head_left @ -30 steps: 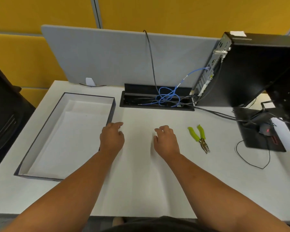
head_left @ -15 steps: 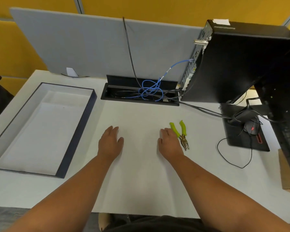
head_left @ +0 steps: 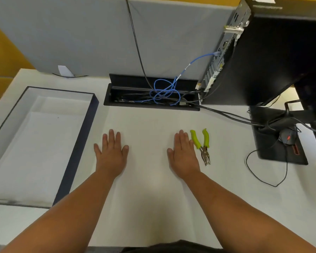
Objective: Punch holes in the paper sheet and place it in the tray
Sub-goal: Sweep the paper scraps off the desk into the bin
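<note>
Your left hand (head_left: 111, 155) and right hand (head_left: 183, 154) both lie flat, palms down with fingers straight, grasping nothing, pressed on the paper sheet (head_left: 150, 189) that runs from the near edge of the table (head_left: 235, 179) towards its middle. Just beside your right hand's little finger, on the side towards the table's right edge, lies the hole punch (head_left: 202, 145) with green handles, its metal nose pointing towards you. Along the left edge sits the tray (head_left: 77, 148), dark-walled with a white floor, and at the far edge an open cable box (head_left: 151, 94) holds a blue cable (head_left: 164, 92), next to a black computer tower (head_left: 263, 57).
</note>
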The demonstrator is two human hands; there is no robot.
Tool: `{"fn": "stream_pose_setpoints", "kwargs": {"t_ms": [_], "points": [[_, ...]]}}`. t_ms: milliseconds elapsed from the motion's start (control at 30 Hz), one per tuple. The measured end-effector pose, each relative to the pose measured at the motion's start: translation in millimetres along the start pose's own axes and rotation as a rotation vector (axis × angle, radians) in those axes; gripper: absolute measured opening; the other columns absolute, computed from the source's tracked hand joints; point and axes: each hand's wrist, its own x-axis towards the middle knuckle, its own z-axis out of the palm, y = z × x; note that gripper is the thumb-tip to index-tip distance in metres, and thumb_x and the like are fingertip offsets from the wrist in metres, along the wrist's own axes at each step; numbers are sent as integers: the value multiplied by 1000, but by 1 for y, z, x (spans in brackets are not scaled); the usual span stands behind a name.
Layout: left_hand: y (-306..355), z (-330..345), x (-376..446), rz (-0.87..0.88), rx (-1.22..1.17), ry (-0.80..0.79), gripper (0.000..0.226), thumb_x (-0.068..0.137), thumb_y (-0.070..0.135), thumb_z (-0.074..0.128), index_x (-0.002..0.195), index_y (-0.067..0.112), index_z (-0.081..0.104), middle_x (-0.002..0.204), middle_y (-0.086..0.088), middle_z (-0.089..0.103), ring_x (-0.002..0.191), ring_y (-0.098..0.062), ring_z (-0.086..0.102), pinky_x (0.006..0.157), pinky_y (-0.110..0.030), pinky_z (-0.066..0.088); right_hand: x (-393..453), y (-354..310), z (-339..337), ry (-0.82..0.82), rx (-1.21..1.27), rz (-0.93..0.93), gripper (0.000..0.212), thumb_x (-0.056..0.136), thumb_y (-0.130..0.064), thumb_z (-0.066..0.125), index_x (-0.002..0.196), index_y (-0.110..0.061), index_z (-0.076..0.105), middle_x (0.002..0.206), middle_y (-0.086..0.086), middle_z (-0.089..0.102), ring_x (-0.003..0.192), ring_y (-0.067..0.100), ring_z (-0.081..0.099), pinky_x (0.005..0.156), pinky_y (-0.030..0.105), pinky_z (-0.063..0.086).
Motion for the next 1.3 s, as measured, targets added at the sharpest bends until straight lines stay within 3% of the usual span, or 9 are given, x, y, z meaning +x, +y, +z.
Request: {"fn": "stream_pose_setpoints", "kwargs": {"t_ms": [200, 433, 733, 933, 1033, 1167, 1233, 1300], "points": [[-11, -7, 32, 82, 40, 33, 62, 99, 49, 3, 154, 22, -10, 161, -1, -17, 148, -22, -15, 119, -52, -3, 37, -12, 2, 25, -25, 60, 66, 102, -43, 15, 153, -7, -3, 162, 10, -10, 149, 21, -15, 119, 36, -12], [-16, -6, 38, 112, 48, 66, 62, 98, 51, -2, 153, 25, -12, 160, 3, -19, 147, -19, -17, 119, -50, -4, 86, -21, 1, 27, -29, 27, 73, 97, -51, 5, 154, -6, -1, 163, 11, -8, 149, 21, -13, 120, 38, -9], [-17, -6, 41, 121, 16, 72, 62, 97, 52, -4, 153, 26, -11, 161, 5, -18, 147, -17, -18, 119, -50, -4, 88, -38, 0, -197, -152, -530, 71, 99, -53, 15, 154, -11, 1, 163, 5, -5, 149, 16, -12, 122, 39, -1], [-18, -7, 40, 133, -11, 59, 66, 94, 55, -7, 154, 26, -9, 161, 5, -16, 148, -16, -16, 119, -49, -5, 33, -32, 5, -286, -157, -727, 72, 99, -54, 22, 155, -12, 4, 163, 5, 1, 150, 17, -6, 122, 36, -4], [-18, -6, 41, 124, -17, 55, 66, 95, 55, -7, 154, 26, -9, 161, 5, -16, 148, -16, -15, 119, -49, -5, 10, -30, 2, -223, 72, -624, 68, 100, -44, 26, 154, -9, 4, 163, 6, 9, 150, 15, 6, 122, 35, 2], [-18, -11, 53, 103, -61, 50, 69, 95, 56, -7, 154, 21, -9, 162, 2, -15, 148, -17, -14, 120, -48, -5, -1, -17, 1, 83, 428, -111, 61, 99, -37, 25, 154, -13, 14, 160, -2, 14, 149, 14, 8, 119, 21, -1], [-16, -15, 64, 82, -70, 40, 71, 93, 57, -8, 154, 20, -9, 162, 1, -15, 148, -18, -14, 119, -48, -6, -1, -15, -1, 61, 572, 109, 60, 98, -40, 25, 155, -23, 15, 161, -6, 15, 147, 12, 2, 115, 18, 3], [-13, -18, 72, 62, -49, 33, 74, 90, 59, -10, 154, 20, -9, 162, -1, -15, 148, -20, -14, 119, -48, -6, -2, -15, -1, 27, 597, 132, 59, 97, -37, 27, 154, -25, 17, 161, -7, 17, 145, 11, 0, 114, 22, 8]]}}
